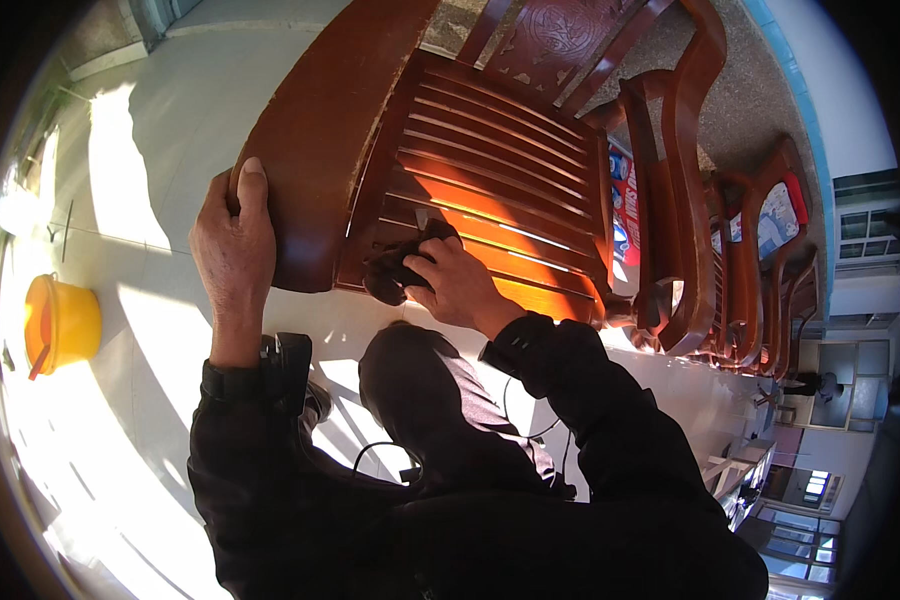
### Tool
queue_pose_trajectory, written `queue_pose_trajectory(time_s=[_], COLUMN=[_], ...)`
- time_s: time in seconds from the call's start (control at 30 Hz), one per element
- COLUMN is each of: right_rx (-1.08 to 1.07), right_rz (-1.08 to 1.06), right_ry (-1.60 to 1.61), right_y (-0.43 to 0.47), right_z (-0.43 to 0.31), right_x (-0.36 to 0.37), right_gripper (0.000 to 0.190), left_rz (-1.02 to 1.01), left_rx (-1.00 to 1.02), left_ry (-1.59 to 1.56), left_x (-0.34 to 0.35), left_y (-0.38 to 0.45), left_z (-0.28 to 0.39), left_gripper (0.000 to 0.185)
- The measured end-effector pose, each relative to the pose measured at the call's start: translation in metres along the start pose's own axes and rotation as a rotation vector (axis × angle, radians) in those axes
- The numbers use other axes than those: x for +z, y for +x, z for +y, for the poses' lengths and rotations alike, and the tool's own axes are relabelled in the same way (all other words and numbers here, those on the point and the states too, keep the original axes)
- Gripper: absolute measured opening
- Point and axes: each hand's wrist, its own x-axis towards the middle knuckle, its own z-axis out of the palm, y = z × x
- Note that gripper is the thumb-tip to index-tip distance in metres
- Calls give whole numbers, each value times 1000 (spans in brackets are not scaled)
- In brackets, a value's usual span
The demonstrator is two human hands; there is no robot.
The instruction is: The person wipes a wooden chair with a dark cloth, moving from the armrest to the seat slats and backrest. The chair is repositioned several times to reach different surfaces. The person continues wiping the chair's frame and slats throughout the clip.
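My left hand (234,240) grips the outer edge of a broad, curved wooden armrest (322,135), thumb on top and fingers curled underneath. In my right hand (457,281) is a bunched dark cloth (394,270), pressed on the front corner of the slatted seat (487,165), beside the armrest. The seat belongs to a reddish-brown varnished wooden chair with a carved backrest panel (551,37). Sunlight falls across the front slats, while the rear ones lie in shade.
On the tiled floor to the left stands a yellow bucket (71,322). A red printed box (626,202) sits beyond the seat's right side. More wooden chairs (750,255) line the wall, one holding a printed item (776,217). A person (821,386) is far off at right.
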Motion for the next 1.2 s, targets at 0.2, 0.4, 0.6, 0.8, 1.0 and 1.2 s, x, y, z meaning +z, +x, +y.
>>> queue_pose_trajectory(time_s=[0.2, 0.4, 0.6, 0.8, 1.0, 1.2], right_rx=[104, 479, 728, 562, 214, 366], right_rz=[-5, 189, 302, 321, 214, 202], right_ry=[71, -51, -175, -152, 77, 68], right_y=[-42, -155, -174, -71, -10, -66], right_z=[42, 135, 196, 181, 113, 93], right_x=[-15, -39, -39, -17, -5, -73], right_gripper=[39, 39, 40, 36, 46, 55], left_rz=[-5, 19, 29, 35, 39, 24], left_rx=[2, 16, 11, 29, 50, 86], left_ry=[35, 9, -22, 16, 8, 9], left_x=[-1, 1, 2, 2, 2, 1], left_y=[2, 0, -2, 0, 2, 6], left_z=[-2, -2, -1, -6, -10, -18], left_gripper=[53, 51, 50, 50, 50, 50])
